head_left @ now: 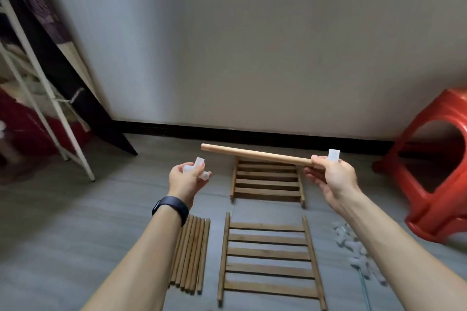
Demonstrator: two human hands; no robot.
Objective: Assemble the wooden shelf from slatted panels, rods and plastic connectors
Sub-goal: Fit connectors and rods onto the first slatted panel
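Note:
My right hand grips one end of a wooden rod held level above the floor, its free end pointing left. A white plastic connector sits on the gripped end, sticking up past my fingers. My left hand holds a second translucent white connector a short gap left of and below the rod's free end. Two slatted wooden panels lie flat on the floor: a far panel under the rod and a near panel. Several loose rods lie bundled left of the near panel.
A pile of white connectors lies on the grey floor right of the near panel. A red plastic stool stands at the right. A white metal rack and a dark leaning board are at the left, against the wall.

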